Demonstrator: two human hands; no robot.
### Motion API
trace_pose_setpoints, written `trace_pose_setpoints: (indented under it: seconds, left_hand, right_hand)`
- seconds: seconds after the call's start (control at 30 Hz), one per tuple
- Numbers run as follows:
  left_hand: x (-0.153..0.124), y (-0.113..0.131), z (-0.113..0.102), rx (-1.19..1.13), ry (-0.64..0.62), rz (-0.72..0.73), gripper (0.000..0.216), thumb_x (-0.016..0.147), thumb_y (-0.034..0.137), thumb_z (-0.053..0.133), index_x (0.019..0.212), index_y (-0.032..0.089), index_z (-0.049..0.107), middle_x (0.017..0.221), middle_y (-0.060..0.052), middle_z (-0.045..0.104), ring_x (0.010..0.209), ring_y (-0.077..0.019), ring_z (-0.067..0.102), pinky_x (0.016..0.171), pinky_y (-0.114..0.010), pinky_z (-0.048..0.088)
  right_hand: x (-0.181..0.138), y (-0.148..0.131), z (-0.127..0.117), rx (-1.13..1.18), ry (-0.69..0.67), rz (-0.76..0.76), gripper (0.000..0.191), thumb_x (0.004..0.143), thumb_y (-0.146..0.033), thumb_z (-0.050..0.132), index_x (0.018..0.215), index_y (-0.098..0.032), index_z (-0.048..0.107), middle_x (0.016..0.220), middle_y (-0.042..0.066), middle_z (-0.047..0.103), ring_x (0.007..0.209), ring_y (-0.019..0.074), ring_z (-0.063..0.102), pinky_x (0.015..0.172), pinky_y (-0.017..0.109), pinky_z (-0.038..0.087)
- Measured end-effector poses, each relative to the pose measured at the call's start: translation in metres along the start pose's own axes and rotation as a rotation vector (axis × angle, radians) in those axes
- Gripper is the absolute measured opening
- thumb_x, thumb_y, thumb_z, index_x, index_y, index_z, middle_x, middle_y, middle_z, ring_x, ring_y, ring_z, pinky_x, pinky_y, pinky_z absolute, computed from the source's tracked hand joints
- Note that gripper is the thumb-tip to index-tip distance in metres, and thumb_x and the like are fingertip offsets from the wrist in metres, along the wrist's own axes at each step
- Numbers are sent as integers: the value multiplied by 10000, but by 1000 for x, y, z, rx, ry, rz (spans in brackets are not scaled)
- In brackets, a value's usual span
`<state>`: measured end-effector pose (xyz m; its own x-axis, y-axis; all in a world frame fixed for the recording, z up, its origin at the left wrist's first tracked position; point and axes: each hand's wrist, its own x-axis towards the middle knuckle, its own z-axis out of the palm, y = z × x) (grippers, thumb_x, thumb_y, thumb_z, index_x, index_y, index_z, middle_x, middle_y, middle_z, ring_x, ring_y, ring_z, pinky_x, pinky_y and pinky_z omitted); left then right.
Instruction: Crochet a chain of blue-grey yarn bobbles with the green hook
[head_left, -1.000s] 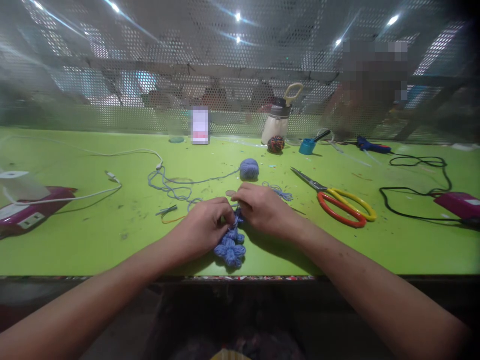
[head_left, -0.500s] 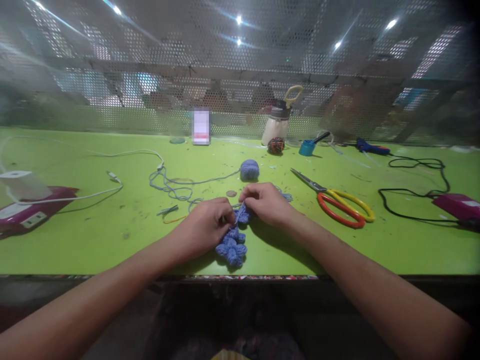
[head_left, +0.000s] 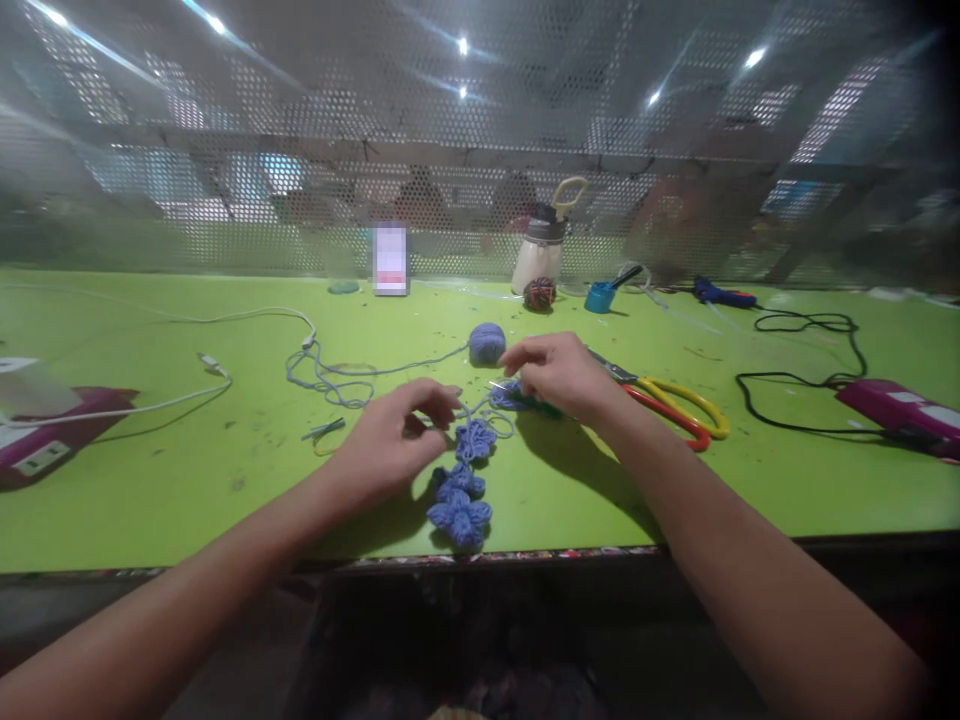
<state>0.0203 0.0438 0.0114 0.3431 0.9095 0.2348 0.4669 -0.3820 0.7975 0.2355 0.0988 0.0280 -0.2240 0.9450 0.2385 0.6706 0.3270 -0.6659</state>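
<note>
Blue-violet crocheted flowers (head_left: 460, 515) lie in a line on the green table, joined by yarn. My left hand (head_left: 401, 430) is just left of the upper flower (head_left: 475, 440), its thumb and index finger apart and nothing visible between them. My right hand (head_left: 559, 372) hovers over a bunch of the same yarn (head_left: 510, 397), index finger and thumb spread. A thin silver shaft (head_left: 498, 386), apparently of a crochet hook, shows beside its fingers; a green part is half hidden beneath the hand. The yarn ball (head_left: 487, 344) rests just beyond.
Scissors (head_left: 682, 400) lie right of my right hand, their blades partly covered. Purple power strips (head_left: 892, 405) and cables occupy both sides. Toward the mesh screen stand a phone (head_left: 390, 260), a bottle (head_left: 537, 255), a dark yarn ball (head_left: 539, 294) and a blue pot (head_left: 599, 297). A glue gun (head_left: 724, 294) lies back right.
Both hands have let go of the yarn at the upper flower. My right hand has moved right, over the yarn bunch; my left has opened and drawn slightly left. The view has shifted a little.
</note>
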Motion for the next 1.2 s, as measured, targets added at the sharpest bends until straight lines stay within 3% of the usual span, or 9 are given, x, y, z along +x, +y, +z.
trace_pose_setpoints:
  seconds: [0.07, 0.17, 0.33, 0.43, 0.57, 0.83, 1.0, 1.1, 1.2]
  left_hand:
    - [3, -2, -1, -44, 65, -99, 94, 770, 204, 550, 850, 184, 594, 837, -54, 645, 772, -204, 604, 682, -339, 477]
    - [6, -6, 2, 14, 32, -146, 166, 776, 296, 584, 875, 166, 615, 824, -75, 653, 774, -226, 602, 714, -375, 474]
    - [6, -7, 9, 284, -92, -52, 319, 752, 294, 592, 1020, 141, 675, 880, -96, 614, 799, -248, 578, 736, -390, 440]
    - [7, -6, 12, 344, -109, 17, 249, 760, 283, 581, 935, 157, 704, 843, -86, 582, 795, -247, 562, 732, -379, 417]
    - [11, -6, 15, 148, -81, -15, 130, 734, 258, 618, 807, 182, 693, 800, -65, 605, 755, -224, 541, 717, -366, 385]
    - [10, -5, 18, -214, -130, -113, 90, 713, 215, 641, 688, 191, 557, 645, -24, 610, 613, -156, 550, 600, -305, 418]
    - [8, -2, 13, -402, -176, -190, 180, 668, 215, 706, 663, 191, 528, 522, 9, 570, 508, -133, 542, 557, -294, 422]
    - [7, 1, 11, -514, -209, -239, 199, 664, 204, 730, 684, 180, 534, 527, 6, 602, 507, -122, 556, 566, -281, 414]
    - [6, 4, 10, -598, -220, -271, 179, 674, 170, 735, 704, 170, 559, 561, 8, 602, 539, -119, 566, 582, -276, 425]
  right_hand:
    - [-2, 1, 1, 1, -134, -54, 358, 666, 28, 529, 874, -146, 761, 740, 49, 693, 557, 138, 555, 553, 275, 425]
    - [-5, 2, 9, -14, -223, -153, 337, 599, 50, 617, 776, -197, 763, 766, 44, 677, 692, 170, 560, 650, 293, 415]
    - [-5, 1, 15, 35, -174, -203, 187, 654, -5, 645, 642, -186, 690, 738, 44, 620, 721, 173, 508, 692, 316, 378]
    - [-5, -5, 12, 152, -124, -177, 131, 705, -51, 620, 678, -171, 666, 679, 19, 597, 661, 145, 496, 653, 300, 384]
    - [-9, -14, 11, 411, -150, -103, 23, 734, -162, 612, 732, -164, 635, 600, -9, 591, 528, 113, 508, 504, 254, 386]
    - [-8, -16, 5, 819, -17, 29, 222, 736, -357, 697, 716, -150, 621, 557, -25, 557, 445, 61, 428, 414, 200, 318]
    - [-4, -11, -6, 949, -3, 119, 209, 753, -333, 679, 731, -130, 640, 603, 1, 572, 436, 44, 400, 367, 175, 251]
    - [-4, -11, -9, 976, 3, 161, 153, 759, -287, 648, 765, -134, 640, 548, -24, 529, 388, 40, 342, 336, 176, 177]
    - [-5, -13, -8, 961, 22, 148, 71, 740, -209, 633, 749, -139, 646, 500, -38, 510, 387, 45, 344, 347, 178, 183]
